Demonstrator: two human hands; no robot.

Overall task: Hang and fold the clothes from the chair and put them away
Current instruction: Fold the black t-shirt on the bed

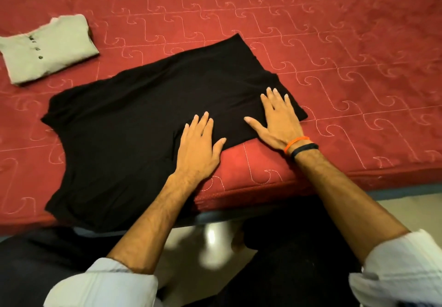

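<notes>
A black garment (134, 125) lies spread flat on the red quilted bed (311, 43), its near end hanging a little over the bed's front edge. My left hand (198, 149) rests flat on the garment's near right part, fingers spread. My right hand (277, 117) presses flat on the garment's right end, fingers apart, with an orange band and a black band on its wrist. Neither hand grips the cloth. A folded grey buttoned shirt (45, 48) sits on the bed at the far left, apart from the black garment.
The bed's front edge (263, 187) runs across the lower middle, with pale floor (215, 242) below it between my dark-trousered legs. My rolled light sleeves show at the bottom. The chair is out of view.
</notes>
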